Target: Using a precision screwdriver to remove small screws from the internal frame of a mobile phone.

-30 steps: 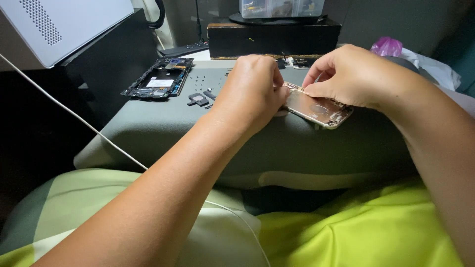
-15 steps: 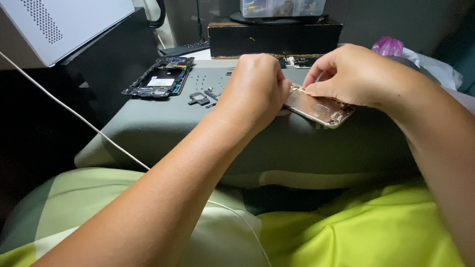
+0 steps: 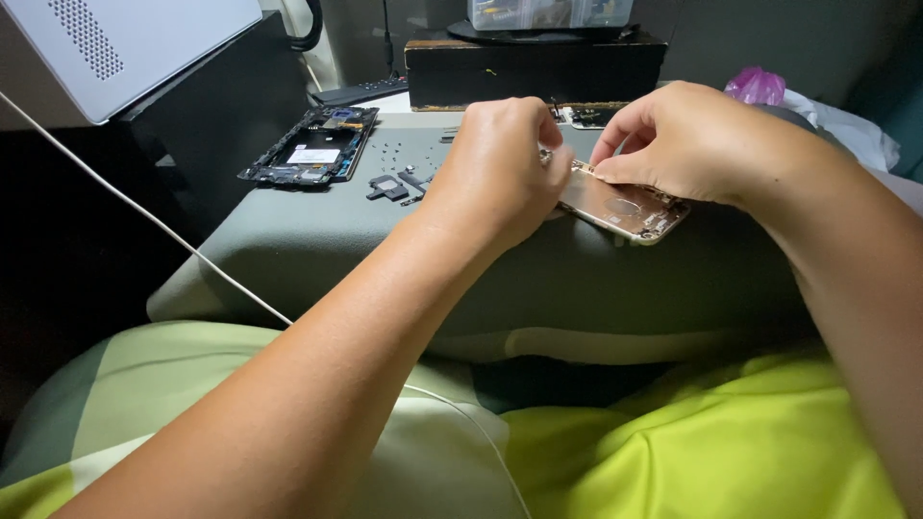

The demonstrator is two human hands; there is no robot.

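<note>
— Far left, what's logged?

— Top left corner: pale grey box with a perforated panel (image 3: 115, 48), sitting on a black block. Thin white cable (image 3: 144, 221) runs diagonally from the left edge down across the yellow-green cloth (image 3: 673, 452) over the lap.

— On the work surface?

— Grey-green padded surface (image 3: 317, 240). At its left rear lies a black rectangular phone frame with exposed circuit parts (image 3: 310, 146), flat. Just right of it, a few small dark loose components (image 3: 392, 185), apart from the frame.

— Hands?

— Left hand (image 3: 500, 168) is curled, knuckles up, fingertips pinched down at the near edge of a rose-gold metal phone back shell (image 3: 625, 209). Whether it holds a tool, cannot tell; the fingers hide it. Right hand (image 3: 683, 144) grips the shell's upper edge between thumb and fingers.

— Where does the shell sit?

— Centre right of the padded surface, tilted, inner side up, between both hands, touching each.

— Behind?

— Dark wooden box (image 3: 534, 67) at the rear centre, a clear plastic container (image 3: 548, 12) on top. Far right, a crumpled pink plastic bag (image 3: 758, 85).
</note>
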